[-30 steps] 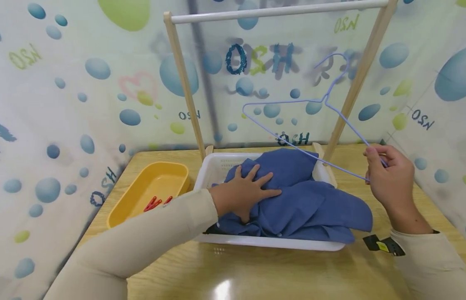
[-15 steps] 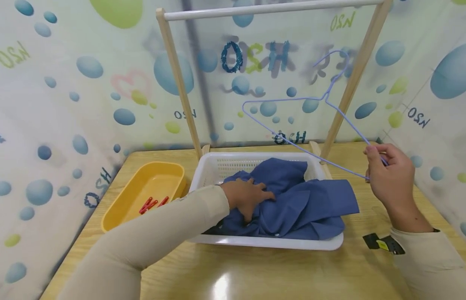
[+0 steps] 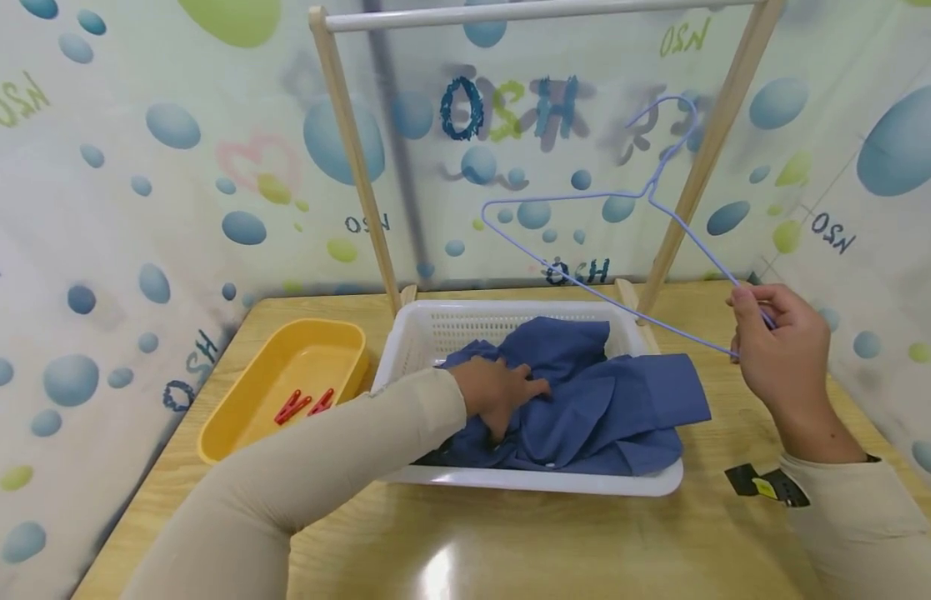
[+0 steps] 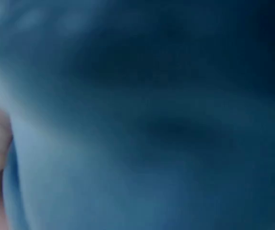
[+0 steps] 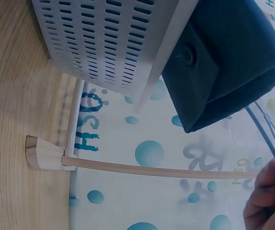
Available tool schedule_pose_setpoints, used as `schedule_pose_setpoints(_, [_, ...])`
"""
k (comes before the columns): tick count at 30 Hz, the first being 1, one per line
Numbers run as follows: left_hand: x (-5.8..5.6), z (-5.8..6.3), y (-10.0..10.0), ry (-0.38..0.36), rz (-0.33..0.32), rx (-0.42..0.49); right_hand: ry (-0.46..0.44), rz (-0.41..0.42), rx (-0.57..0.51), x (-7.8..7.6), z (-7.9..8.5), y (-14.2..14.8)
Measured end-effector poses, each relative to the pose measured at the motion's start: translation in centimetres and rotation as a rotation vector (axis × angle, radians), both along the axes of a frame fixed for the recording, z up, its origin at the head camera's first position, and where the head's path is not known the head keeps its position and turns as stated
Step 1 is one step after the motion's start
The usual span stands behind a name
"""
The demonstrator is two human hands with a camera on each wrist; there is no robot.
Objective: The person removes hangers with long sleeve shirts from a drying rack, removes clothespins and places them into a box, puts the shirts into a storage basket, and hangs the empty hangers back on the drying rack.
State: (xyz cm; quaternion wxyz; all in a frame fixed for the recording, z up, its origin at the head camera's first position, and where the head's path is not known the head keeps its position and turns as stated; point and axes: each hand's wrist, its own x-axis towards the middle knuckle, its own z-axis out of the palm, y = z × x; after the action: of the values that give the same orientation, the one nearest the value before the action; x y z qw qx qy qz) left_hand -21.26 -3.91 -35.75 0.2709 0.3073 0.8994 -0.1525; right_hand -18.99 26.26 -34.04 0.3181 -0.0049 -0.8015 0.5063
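A blue buttoned shirt (image 3: 578,417) lies bunched in a white basket (image 3: 540,483), one cuff (image 5: 192,79) hanging over the basket's right rim. My left hand (image 3: 498,392) is down in the cloth, its fingers bent into a fold and their tips partly hidden; blurred blue fabric fills most of the left wrist view. At the right, my right hand (image 3: 783,367) holds a thin light-blue wire hanger (image 3: 570,279) by one lower corner. The hanger is raised, hook upward, above and behind the basket.
A wooden rack with a white top bar (image 3: 540,12) stands behind the basket. To its left is a yellow tray (image 3: 281,337) with red clothespins (image 3: 292,407) in it. A patterned sheet backs the wooden table (image 3: 555,550).
My left hand's spread fingers have bent into the shirt, and the cloth has sunk lower, its cuff drawing left. My right hand keeps the hanger almost still. The view shifted slightly.
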Motion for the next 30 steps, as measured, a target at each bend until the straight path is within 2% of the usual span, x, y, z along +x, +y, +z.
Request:
schedule_pose_setpoints(4, [0.1,1.2,0.7,0.028,-0.024,0.021,0.002,-0.002,0.008,0.0,0.1,0.0])
schedule_pose_setpoints(7, [0.7,1.9,1.9,0.107,-0.065,0.096,0.014,-0.003,0.015,0.0,0.2,0.0])
schedule_pose_setpoints(11, [2.1,2.3,4.3,0.199,-0.158,0.182,0.014,-0.009,0.008,0.0,0.3,0.1])
schedule_pose_setpoints(14, [2.9,2.6,5.6,0.213,-0.215,0.219,0.019,-0.009,-0.002,0.1,0.2,0.1])
schedule_pose_setpoints(18, [3.3,2.9,6.7,0.253,-0.271,0.248,0.054,-0.003,0.010,0.1,0.1,0.1])
schedule_pose_setpoints(23, [3.5,2.9,8.1,0.274,-0.333,0.202,0.052,-0.006,0.012,0.1,0.0,0.3])
schedule_pose_setpoints(27, [3.7,3.0,8.9,0.304,-0.357,0.148,0.053,0.009,0.014,0.1,0.1,0.2])
schedule_pose_setpoints(30, [3.8,3.1,9.1,0.329,-0.379,0.142,0.054,0.016,0.017,0.1,0.2,0.1])
